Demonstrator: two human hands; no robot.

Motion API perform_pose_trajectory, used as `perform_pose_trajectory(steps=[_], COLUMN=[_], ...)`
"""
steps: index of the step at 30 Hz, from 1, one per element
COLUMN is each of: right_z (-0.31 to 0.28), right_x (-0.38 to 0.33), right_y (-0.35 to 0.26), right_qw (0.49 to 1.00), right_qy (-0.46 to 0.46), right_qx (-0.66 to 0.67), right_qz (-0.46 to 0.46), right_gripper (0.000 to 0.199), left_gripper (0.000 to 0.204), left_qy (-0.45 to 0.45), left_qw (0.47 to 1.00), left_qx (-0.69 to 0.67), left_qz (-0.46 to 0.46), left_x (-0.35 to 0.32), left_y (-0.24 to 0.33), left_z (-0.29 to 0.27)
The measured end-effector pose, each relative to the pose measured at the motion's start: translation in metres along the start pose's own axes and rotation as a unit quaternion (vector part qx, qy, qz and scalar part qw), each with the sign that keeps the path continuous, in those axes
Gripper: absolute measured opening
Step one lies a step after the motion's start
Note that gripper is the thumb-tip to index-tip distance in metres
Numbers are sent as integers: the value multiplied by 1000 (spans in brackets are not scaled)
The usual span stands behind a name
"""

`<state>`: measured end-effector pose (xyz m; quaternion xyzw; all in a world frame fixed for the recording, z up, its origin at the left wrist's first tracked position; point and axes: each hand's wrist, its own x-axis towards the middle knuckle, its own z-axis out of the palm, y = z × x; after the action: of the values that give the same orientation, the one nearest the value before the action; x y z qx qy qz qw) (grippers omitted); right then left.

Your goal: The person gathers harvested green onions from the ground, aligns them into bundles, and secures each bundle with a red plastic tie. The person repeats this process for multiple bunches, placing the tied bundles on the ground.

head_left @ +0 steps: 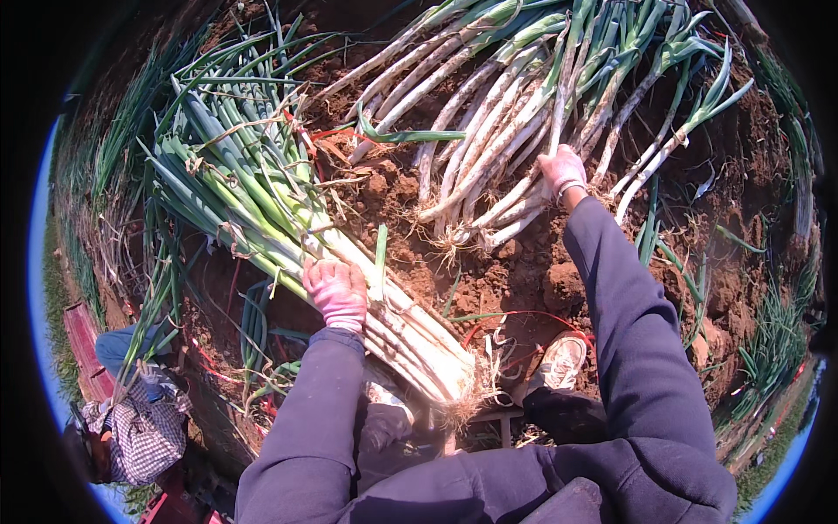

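Observation:
A thick bundle of long green onions lies slantwise in front of me, leaves to the upper left and trimmed-looking white stalks with roots toward my feet. My left hand, in a pink glove, presses over the middle of this bundle with fingers curled onto the stalks. Farther off to the right spreads a loose pile of soil-coated green onions. At its near right side my right hand, gloved in pink too, is closed around a green onion stalk. The fingertips of that hand are partly hidden.
Clumpy brown soil lies between the pile and my feet. Red ties are scattered near my shoe and beside the bundle. At the lower left another person in a checked top bends down. More green onions line the right edge.

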<state>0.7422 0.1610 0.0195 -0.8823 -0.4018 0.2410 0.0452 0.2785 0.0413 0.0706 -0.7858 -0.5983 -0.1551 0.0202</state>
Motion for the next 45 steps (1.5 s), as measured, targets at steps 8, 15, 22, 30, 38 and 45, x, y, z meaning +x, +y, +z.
perform_pose_trajectory(steps=[8,15,22,30,38,45], right_z=[39,126,99,-23,-128,-120], right_x=[-124,-146,-176,-210,-398,-575], right_y=[-78,-91,-90,9,64,117], right_qw=[895,986,986,597,468,561], right_qy=[-155,-120,-27,-99,-286,-382], right_qx=[414,114,165,768,825,695], right_qz=[56,-3,17,207,136,237], right_gripper=[40,40,30,28,22,21], left_gripper=[22,21,17,19,43,57], left_qy=[-12,-6,14,18,-29,-391], left_qw=[999,1000,1000,1000,842,-13], left_qx=[32,19,11,3,-323,-849], left_qz=[-6,7,-3,-15,-431,-354], left_x=[-1,2,-9,-9,-3,-108], left_y=[1,0,-9,-3,104,292], left_z=[-2,-1,3,5,-62,-79])
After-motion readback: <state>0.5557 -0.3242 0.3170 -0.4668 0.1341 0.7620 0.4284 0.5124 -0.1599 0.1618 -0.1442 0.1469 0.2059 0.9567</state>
